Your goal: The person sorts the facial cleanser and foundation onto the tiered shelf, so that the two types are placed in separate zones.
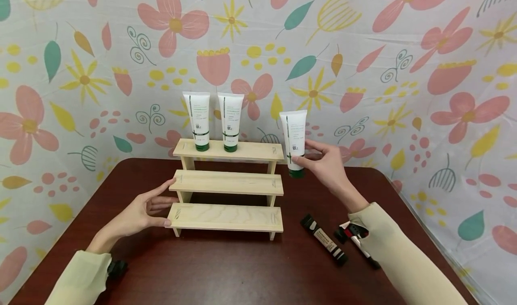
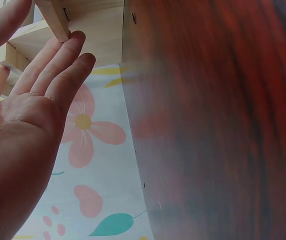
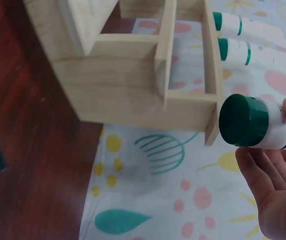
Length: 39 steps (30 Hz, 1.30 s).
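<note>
My right hand (image 1: 329,168) holds a white squeeze tube (image 1: 295,132) with a green cap, upright and cap down, just right of the wooden three-tier display stand (image 1: 226,182). In the right wrist view the green cap (image 3: 243,120) is near the end of the top shelf, thumb and fingers gripping the tube above it. Two matching tubes, a left one (image 1: 198,119) and another (image 1: 231,119), stand on the top tier. At the stand's left side, my left hand (image 1: 139,211) touches the lower tiers with extended fingers, also seen in the left wrist view.
A dark tube-like item with a pale label (image 1: 324,240) lies on the brown table (image 1: 226,273) to the right of the stand. Beside it, partly under the right sleeve, are other small black, red and silver items (image 1: 359,240). A floral cloth (image 1: 258,36) hangs behind.
</note>
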Tool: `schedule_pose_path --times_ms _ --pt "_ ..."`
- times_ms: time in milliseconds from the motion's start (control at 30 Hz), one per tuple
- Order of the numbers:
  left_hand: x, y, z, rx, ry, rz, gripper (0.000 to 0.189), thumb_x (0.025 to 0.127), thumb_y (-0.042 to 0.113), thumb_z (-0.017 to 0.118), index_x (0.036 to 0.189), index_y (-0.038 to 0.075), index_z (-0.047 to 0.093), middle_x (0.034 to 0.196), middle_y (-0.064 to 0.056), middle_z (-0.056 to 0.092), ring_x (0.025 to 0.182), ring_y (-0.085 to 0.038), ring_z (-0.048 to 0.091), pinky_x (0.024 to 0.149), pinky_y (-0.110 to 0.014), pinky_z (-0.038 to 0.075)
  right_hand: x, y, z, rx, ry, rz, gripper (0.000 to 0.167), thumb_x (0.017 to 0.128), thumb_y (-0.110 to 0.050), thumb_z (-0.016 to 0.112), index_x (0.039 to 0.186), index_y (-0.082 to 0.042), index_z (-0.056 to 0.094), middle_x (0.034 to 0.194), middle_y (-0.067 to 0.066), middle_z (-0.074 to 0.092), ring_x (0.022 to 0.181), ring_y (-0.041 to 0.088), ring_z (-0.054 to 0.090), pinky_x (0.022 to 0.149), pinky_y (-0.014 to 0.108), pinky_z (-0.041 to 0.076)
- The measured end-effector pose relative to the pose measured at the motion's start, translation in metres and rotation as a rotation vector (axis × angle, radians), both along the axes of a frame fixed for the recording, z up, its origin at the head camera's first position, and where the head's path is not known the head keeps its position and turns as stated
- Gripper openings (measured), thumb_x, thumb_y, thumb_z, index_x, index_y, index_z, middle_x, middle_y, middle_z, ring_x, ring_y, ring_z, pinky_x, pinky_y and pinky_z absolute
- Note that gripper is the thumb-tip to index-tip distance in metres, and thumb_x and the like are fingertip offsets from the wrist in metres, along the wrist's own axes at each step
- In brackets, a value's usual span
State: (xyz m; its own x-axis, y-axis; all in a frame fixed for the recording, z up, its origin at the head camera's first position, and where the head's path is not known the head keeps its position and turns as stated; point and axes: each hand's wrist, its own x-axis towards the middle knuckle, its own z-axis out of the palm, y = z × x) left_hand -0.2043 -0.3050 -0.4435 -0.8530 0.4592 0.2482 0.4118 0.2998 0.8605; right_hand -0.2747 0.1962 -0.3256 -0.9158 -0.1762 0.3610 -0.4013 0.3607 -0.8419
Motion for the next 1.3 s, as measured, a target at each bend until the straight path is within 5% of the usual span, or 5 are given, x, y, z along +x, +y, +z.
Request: schedule_pose_path --times_ms 167,533,700,1133,1300 --pt "0.0 0.001 0.0 0.009 0.009 -0.009 0.109 0.082 0.0 0.089 0.169 0.01 0.024 0.137 -0.03 0.063 0.124 -0.028 0.065 0.096 -0.038 0.056 -0.008 -0.018 0.005 -0.095 0.048 0.022 0.056 0.093 -0.012 0.082 0.145 -0.004 0.063 0.131 0.019 0.068 0.1 0.017 0.075 0.079 0.03 0.061" --pt "0.0 -0.002 0.001 -0.01 -0.002 0.009 0.109 0.083 0.002 0.09 0.169 0.012 0.025 0.137 -0.028 0.063 0.125 -0.033 0.065 0.096 -0.039 0.056 -0.032 -0.059 -0.001 -0.241 0.214 0.061 0.048 0.089 0.0 0.084 0.135 -0.001 0.07 0.12 0.019 0.072 0.098 0.031 0.077 0.08 0.031 0.061" --pt "-0.001 -0.001 -0.001 -0.007 0.0 0.007 0.108 0.083 0.002 0.09 0.169 0.012 0.025 0.137 -0.028 0.063 0.124 -0.03 0.066 0.097 -0.039 0.056 -0.041 -0.073 -0.006 -0.273 0.216 0.072 0.05 0.089 -0.001 0.085 0.137 -0.002 0.069 0.121 0.019 0.071 0.102 0.033 0.076 0.083 0.033 0.061" --pt "-0.001 -0.001 -0.002 -0.016 -0.004 0.015 0.11 0.081 0.003 0.091 0.169 0.013 0.025 0.139 -0.027 0.063 0.125 -0.024 0.065 0.099 -0.037 0.055 -0.052 -0.097 -0.009 -0.282 0.237 0.054 0.054 0.089 0.007 0.082 0.139 0.005 0.064 0.133 0.023 0.067 0.11 0.042 0.072 0.09 0.043 0.059" --pt "-0.001 -0.001 -0.001 -0.008 -0.011 0.01 0.111 0.081 0.003 0.091 0.169 0.013 0.025 0.138 -0.026 0.063 0.124 -0.019 0.065 0.099 -0.038 0.055 -0.039 -0.102 0.001 -0.274 0.245 0.055 0.052 0.09 0.01 0.079 0.139 0.01 0.062 0.131 0.028 0.065 0.11 0.046 0.07 0.09 0.043 0.06"
